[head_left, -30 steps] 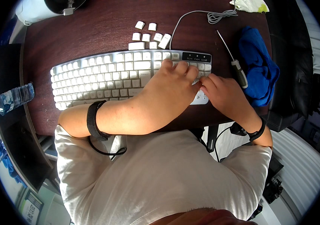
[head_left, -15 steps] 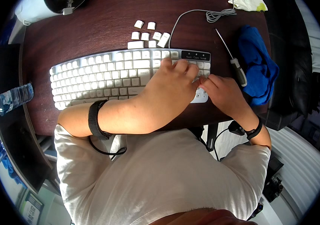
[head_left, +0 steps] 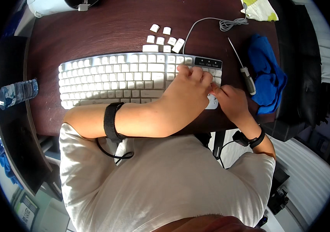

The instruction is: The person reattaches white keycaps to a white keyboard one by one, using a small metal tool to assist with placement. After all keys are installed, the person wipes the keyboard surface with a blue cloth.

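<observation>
A white keyboard lies on the dark red-brown table, its lower right corner showing bare key sockets without caps. My left hand reaches across to the number pad, fingers curled down over the keys; its fingertips and thumb are mostly hidden. Against it, at the pad's right edge, my right hand has its fingers bent and pinched together. Whatever the two hands hold is too small or too covered to make out. Beyond the keyboard's back edge lie several loose white keycaps, a long one among them.
Right of the keyboard lie a screwdriver and a crumpled blue cloth. A coiled grey cable runs from the keyboard's back. One white-and-green cloth sits at the far right, a plastic bottle at the left.
The whole view has shifted a little, so the table things appear further right. Both hands stay at the number pad; my right hand's fingers look more tightly curled.
</observation>
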Action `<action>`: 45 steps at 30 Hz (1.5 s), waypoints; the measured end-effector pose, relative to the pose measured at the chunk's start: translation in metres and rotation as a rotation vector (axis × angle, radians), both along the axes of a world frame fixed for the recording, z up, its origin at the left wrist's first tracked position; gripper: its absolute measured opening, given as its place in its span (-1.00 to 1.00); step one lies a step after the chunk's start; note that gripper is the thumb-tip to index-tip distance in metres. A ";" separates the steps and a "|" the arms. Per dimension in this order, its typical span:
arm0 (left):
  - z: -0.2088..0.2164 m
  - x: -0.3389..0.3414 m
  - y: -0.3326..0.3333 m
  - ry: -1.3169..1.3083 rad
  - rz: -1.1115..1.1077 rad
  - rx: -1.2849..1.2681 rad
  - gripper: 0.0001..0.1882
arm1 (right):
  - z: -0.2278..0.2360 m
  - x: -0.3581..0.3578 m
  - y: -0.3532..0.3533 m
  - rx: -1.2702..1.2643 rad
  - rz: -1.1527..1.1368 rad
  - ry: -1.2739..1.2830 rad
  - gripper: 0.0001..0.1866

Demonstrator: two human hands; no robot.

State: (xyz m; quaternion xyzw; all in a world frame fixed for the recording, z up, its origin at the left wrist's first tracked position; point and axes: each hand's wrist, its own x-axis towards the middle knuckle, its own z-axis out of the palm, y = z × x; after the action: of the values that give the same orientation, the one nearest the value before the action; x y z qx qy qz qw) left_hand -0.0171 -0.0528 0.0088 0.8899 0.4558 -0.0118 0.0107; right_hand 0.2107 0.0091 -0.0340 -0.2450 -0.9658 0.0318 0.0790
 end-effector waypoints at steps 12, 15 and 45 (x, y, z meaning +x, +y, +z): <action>0.000 0.003 0.000 -0.022 0.012 -0.019 -0.45 | -0.014 0.001 -0.012 0.002 -0.113 0.112 -0.81; -0.004 0.003 0.001 -0.032 -0.007 0.012 -0.40 | -0.022 0.002 -0.012 -0.002 -0.095 0.146 -0.80; 0.022 -0.015 0.002 -0.102 -0.001 -0.213 -0.44 | 0.017 -0.138 0.109 -0.174 0.033 0.215 -0.72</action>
State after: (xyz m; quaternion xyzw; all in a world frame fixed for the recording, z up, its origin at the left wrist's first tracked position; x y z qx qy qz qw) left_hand -0.0324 -0.0504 0.0307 0.8835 0.4504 -0.0148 0.1282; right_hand 0.0730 0.1180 -0.0166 -0.2301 -0.9492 0.1430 0.1598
